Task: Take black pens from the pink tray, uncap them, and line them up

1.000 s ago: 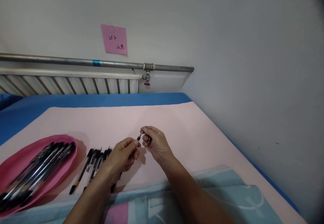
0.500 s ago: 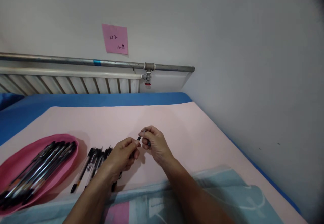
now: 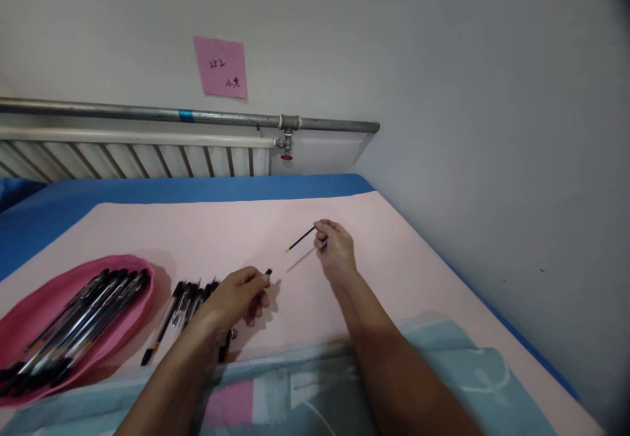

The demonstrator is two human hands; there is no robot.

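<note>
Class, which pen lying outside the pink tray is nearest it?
The leftmost pen in the row; the other pens lie farther right, towards the left hand.

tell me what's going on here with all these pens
A person is handling pen parts with both hands. The right hand holds a thin dark pen refill with a yellow end, and something small and dark is tucked in its fingers. The left hand grips a mostly hidden pen part, its black end showing; the refill is apart from it. More pens lie beside the left arm, and others fill part of a pink basket.
</note>
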